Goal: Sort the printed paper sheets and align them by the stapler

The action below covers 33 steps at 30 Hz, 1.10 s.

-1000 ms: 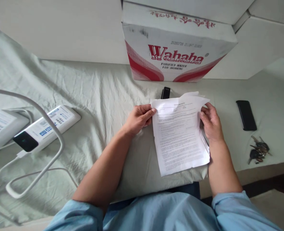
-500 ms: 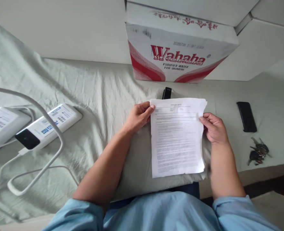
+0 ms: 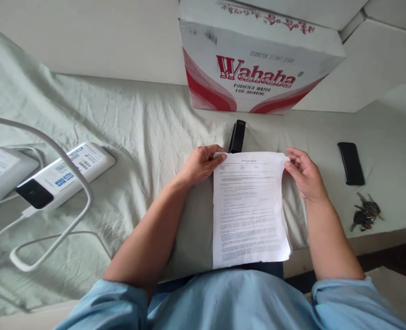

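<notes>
A thin stack of printed paper sheets (image 3: 251,211) hangs between my hands, text side toward me, its right edges slightly uneven. My left hand (image 3: 204,164) pinches the upper left corner, thumb on the front and fingers behind. At the upper right corner, my right hand (image 3: 304,172) grips the edge between thumb and fingers. Just beyond the top edge of the sheets lies a black stapler (image 3: 237,136) on the pale green cloth (image 3: 147,137); its near end meets the paper's edge in view.
A white and red Wahaha water carton (image 3: 258,68) stands behind the stapler. To the right lie a black phone (image 3: 351,163) and a bunch of keys (image 3: 366,213). On the left are white power banks (image 3: 82,162) with a looping white cable (image 3: 86,188).
The sheets have come down toward my body, uncovering more of the stapler. My right hand has shifted up to the top right corner, its fingers less curled.
</notes>
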Motion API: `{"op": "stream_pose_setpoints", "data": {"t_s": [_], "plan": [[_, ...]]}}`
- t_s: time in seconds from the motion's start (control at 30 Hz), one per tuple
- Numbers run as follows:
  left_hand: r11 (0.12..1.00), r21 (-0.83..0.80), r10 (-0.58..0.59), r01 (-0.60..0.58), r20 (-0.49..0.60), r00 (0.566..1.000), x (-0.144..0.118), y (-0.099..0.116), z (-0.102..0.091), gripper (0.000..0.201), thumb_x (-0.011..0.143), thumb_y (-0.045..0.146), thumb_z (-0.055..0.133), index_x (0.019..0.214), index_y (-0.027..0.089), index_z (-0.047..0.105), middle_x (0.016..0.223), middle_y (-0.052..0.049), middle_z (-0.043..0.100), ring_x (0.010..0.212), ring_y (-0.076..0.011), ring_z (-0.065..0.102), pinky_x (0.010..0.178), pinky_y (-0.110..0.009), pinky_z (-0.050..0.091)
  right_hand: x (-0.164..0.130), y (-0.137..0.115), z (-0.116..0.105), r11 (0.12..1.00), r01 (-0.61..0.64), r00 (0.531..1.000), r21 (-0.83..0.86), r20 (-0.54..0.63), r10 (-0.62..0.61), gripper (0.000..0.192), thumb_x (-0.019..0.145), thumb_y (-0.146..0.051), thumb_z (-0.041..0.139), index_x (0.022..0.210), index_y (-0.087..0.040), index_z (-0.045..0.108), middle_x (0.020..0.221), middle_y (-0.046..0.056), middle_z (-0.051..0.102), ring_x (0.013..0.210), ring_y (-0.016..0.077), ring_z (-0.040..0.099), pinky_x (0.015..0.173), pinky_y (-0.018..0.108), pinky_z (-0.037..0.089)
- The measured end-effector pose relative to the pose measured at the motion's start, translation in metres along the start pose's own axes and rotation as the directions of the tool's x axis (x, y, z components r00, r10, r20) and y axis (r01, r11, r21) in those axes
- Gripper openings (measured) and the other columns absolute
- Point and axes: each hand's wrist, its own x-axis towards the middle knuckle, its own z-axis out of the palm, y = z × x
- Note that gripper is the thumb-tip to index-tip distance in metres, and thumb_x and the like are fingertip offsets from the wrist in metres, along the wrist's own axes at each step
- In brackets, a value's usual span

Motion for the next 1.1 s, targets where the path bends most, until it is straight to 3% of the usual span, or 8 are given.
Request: {"op": "stream_pose_setpoints", "data": {"t_s": [0.1, 0.2, 0.27, 0.47, 0.67, 1.0, 1.1], "plan": [[1.000, -0.010, 0.008, -0.007, 0.018, 1.000, 0.000, 0.000, 0.000, 0.029, 0.096, 0.042, 0.064, 0.095, 0.016, 0.075, 0.067, 0.001, 0.062, 0.060, -0.0127, 0.051, 0.055, -0.025, 0.038, 0.013, -0.014, 0.006, 0.977, 0.151, 0.988, -0.153, 0.036, -0.147, 0.051, 0.093, -0.060, 0.078, 0.135, -0.032, 0.073, 0.133, 0.009, 0.077, 0.113, 0.0243, 0.074, 0.095, 0.040, 0.064], [0.999, -0.019, 0.030, -0.030, 0.021, 0.999, 0.000, -0.002, 0.001, 0.029, 0.097, 0.043, 0.065, 0.095, 0.016, 0.074, 0.069, 0.001, 0.062, 0.062, -0.0130, 0.052, 0.056, -0.025, 0.038, 0.019, -0.033, 0.013, 0.890, 0.329, 0.944, -0.317, 0.141, -0.299, 0.037, 0.099, -0.055, 0.072, 0.126, -0.032, 0.080, 0.132, 0.009, 0.078, 0.116, 0.0269, 0.074, 0.105, 0.045, 0.061], [0.999, -0.029, 0.045, -0.045, 0.018, 0.999, 0.000, -0.004, 0.001, 0.030, 0.097, 0.044, 0.064, 0.096, 0.016, 0.073, 0.071, 0.000, 0.063, 0.064, -0.0134, 0.053, 0.057, -0.024, 0.039, 0.023, -0.040, 0.016, 0.865, 0.369, 0.924, -0.339, 0.237, -0.301, 0.033, 0.100, -0.052, 0.071, 0.124, -0.032, 0.082, 0.125, 0.007, 0.082, 0.113, 0.0270, 0.076, 0.107, 0.046, 0.060], [0.997, 0.013, 0.074, -0.073, -0.015, 0.997, 0.000, -0.005, 0.005, 0.027, 0.097, 0.038, 0.063, 0.110, 0.017, 0.076, 0.066, 0.003, 0.058, 0.058, -0.0122, 0.047, 0.057, -0.026, 0.036, 0.039, -0.042, 0.012, 0.941, 0.142, 0.941, -0.307, 0.338, -0.032, 0.029, 0.097, -0.050, 0.071, 0.107, -0.028, 0.086, 0.107, 0.003, 0.086, 0.101, 0.0256, 0.079, 0.095, 0.039, 0.061], [0.986, 0.155, 0.060, -0.057, -0.011, 0.998, 0.002, -0.002, 0.007, 0.023, 0.096, 0.031, 0.059, 0.090, 0.016, 0.075, 0.076, -0.001, 0.072, 0.068, -0.0138, 0.058, 0.068, -0.028, 0.044, 0.067, -0.051, 0.009, 0.943, 0.110, 0.889, -0.313, 0.456, 0.047, 0.031, 0.093, -0.053, 0.074, 0.103, -0.026, 0.085, 0.100, 0.003, 0.085, 0.091, 0.0236, 0.076, 0.086, 0.037, 0.058], [0.972, 0.234, -0.003, 0.019, -0.066, 0.998, 0.003, -0.001, 0.013, 0.023, 0.090, 0.021, 0.070, 0.110, 0.020, 0.081, 0.089, -0.001, 0.078, 0.068, -0.0129, 0.063, 0.074, -0.028, 0.050, 0.060, -0.013, 0.019, 0.956, -0.055, 0.939, -0.287, 0.310, 0.147, 0.032, 0.086, -0.051, 0.076, 0.099, -0.023, 0.085, 0.096, 0.005, 0.084, 0.085, 0.0222, 0.072, 0.081, 0.037, 0.055], [0.960, 0.277, -0.016, 0.034, -0.069, 0.997, 0.004, 0.002, 0.013, 0.022, 0.090, 0.017, 0.070, 0.107, 0.020, 0.084, 0.085, -0.001, 0.077, 0.072, -0.0149, 0.065, 0.078, -0.029, 0.051, 0.055, -0.010, 0.019, 0.959, -0.089, 0.946, -0.269, 0.279, 0.166, 0.033, 0.086, -0.051, 0.076, 0.100, -0.023, 0.085, 0.096, 0.005, 0.083, 0.085, 0.0220, 0.072, 0.080, 0.036, 0.055]]}}
